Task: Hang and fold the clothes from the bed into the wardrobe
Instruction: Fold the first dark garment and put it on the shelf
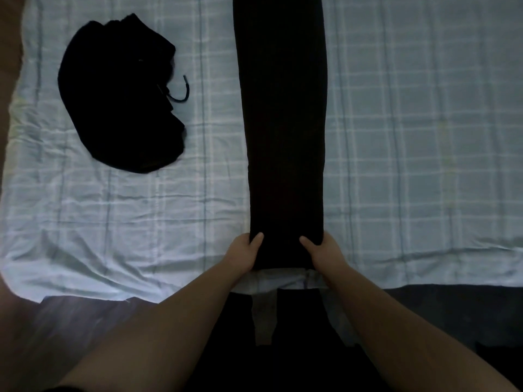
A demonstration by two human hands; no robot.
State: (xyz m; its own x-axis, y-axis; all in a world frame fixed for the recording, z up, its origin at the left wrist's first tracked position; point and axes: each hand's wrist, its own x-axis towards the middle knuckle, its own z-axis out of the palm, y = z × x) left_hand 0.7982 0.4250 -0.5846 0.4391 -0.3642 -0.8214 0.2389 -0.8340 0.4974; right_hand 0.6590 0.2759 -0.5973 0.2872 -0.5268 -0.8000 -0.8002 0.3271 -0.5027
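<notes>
Both bare forearms reach forward from the bottom of the view, the nearest things to the camera, and end at the near edge of a bed covered in a pale checked sheet. Beyond the fingers, a long dark garment lies flat on the sheet, already folded lengthwise into a narrow strip that runs straight away from the person and out past the top of the view. It is probably laid out this way so it can next be folded end over end before going to the wardrobe, which is not in view.

Far off to the left of the fingers, and well apart from the strip, a second dark garment sits in a loose heap, a drawstring curling out of it; it looks untouched and likely waits its turn.

At the strip's near end, the left hand grips the left corner and the right hand grips the right corner. On each, the thumb presses on top of the cloth while the other fingers curl under the edge, hidden. The matched hold seems meant to keep the end square for lifting.
</notes>
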